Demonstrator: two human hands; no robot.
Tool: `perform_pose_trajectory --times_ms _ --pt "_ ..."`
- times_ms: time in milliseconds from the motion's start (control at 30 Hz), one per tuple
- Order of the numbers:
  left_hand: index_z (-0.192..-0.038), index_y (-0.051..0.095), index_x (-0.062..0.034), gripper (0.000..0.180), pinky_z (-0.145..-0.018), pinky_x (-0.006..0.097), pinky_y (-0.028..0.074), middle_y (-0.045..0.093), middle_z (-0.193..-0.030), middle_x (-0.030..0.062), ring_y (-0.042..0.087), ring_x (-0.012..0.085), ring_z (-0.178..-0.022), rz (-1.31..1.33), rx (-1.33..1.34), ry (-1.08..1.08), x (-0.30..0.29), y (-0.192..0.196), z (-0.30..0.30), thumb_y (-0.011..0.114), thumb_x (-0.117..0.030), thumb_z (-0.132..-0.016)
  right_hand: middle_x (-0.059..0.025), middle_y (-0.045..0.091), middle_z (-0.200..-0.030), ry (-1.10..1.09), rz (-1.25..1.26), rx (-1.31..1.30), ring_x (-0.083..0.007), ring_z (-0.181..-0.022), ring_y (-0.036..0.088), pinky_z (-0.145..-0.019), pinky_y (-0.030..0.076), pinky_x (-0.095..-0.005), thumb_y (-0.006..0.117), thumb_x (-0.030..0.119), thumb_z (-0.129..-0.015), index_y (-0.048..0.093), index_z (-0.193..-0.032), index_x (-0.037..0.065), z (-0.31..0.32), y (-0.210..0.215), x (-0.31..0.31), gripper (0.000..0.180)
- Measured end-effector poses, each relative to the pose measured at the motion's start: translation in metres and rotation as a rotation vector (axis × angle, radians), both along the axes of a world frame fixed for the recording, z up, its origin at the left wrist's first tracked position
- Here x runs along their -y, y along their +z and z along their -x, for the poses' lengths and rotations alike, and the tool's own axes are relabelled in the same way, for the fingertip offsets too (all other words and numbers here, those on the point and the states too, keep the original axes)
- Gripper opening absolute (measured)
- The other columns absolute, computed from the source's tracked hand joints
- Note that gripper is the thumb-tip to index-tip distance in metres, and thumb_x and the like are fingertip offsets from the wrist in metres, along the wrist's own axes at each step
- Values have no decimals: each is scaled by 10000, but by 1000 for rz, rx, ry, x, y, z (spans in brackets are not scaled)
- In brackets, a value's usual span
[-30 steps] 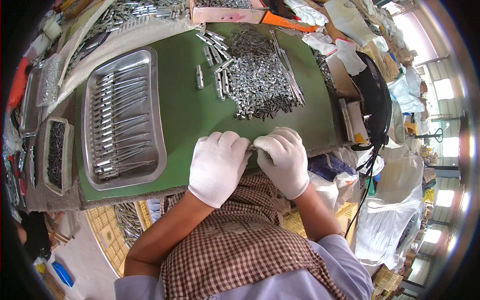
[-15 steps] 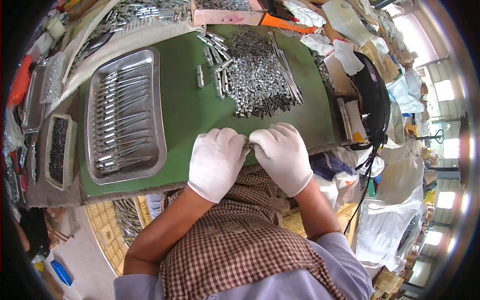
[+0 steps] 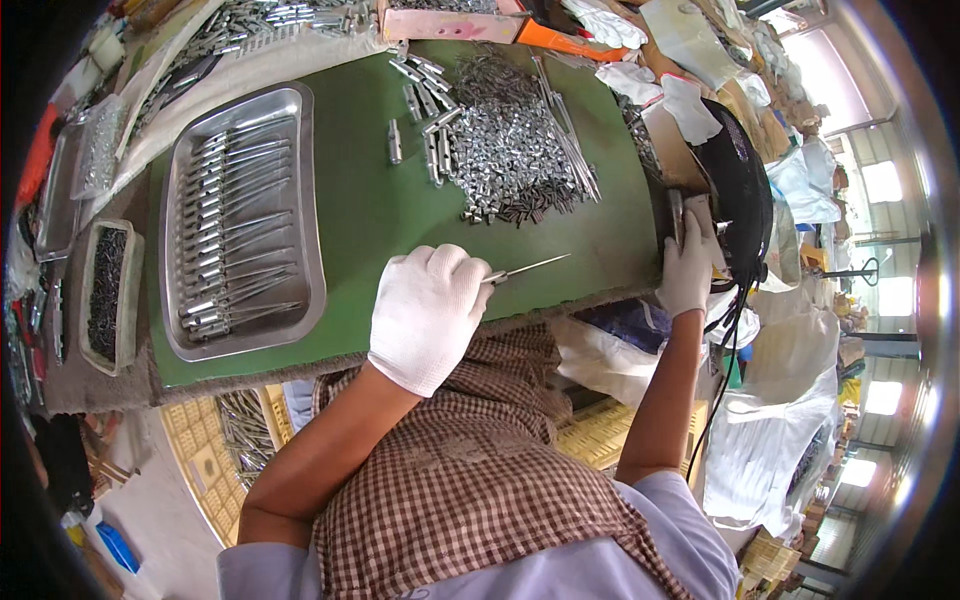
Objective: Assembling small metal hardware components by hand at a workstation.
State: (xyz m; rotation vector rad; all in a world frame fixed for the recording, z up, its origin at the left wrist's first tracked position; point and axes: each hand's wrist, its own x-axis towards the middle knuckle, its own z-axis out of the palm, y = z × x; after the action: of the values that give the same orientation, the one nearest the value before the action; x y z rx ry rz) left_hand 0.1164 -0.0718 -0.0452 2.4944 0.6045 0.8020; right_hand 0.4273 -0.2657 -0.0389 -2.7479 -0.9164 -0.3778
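Note:
My left hand (image 3: 430, 315), in a white glove, is closed around a thin pointed metal pick (image 3: 535, 266); its tip sticks out to the right above the green mat, and the grip end is mostly hidden. At the table's right edge, my gloved right hand (image 3: 688, 270) has thumb and fingers about an upright grey metal bar (image 3: 677, 218) beside a cardboard box (image 3: 672, 150). A heap of small silver metal sleeves (image 3: 505, 150) lies beyond my left hand. To the left, a steel tray (image 3: 308, 255) holds a row of similar pointed metal pieces.
A narrow container (image 3: 92, 300) of dark small parts stands left of the tray. Metal tubes (image 3: 432, 150) and long thin rods (image 3: 570, 140) flank the heap. A black mesh object (image 3: 745, 190) with hanging cables stands at the right. Yellow crates (image 3: 205, 450) sit below the table.
My hands, together before, are now apart. The right has moved away to the bar at the right edge. The left stays near its place, with the pick now showing.

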Motion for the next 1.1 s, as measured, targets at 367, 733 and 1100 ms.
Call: perform_pose_trajectory --times_ms 367,733,1100 --pt "-880 695 -121 122 -711 425 477 615 -839 42 628 270 -784 -34 -31 -10 0 -1 4 771 -143 -787 -133 705 -868 634 246 -238 -313 -671 693 -609 560 -394 809 133 -768 511 -1485 157 178 36 -24 777" --pt "-885 696 -112 114 -718 427 479 624 -843 41 633 270 -789 -22 -39 -21 1 0 3 763 -145 -798 -185 723 -910 531 -339 -378 -348 -738 710 -632 551 -413 783 157 -830 451 -1519 100 189 27 -22 767" --pt "-856 692 -117 108 -704 414 483 622 -827 42 635 267 -774 -60 -18 7 0 -3 3 769 -158 -792 -202 728 -1003 508 -287 -460 -310 -757 736 -681 576 -365 780 113 -831 456 -1519 87 198 13 -24 761"
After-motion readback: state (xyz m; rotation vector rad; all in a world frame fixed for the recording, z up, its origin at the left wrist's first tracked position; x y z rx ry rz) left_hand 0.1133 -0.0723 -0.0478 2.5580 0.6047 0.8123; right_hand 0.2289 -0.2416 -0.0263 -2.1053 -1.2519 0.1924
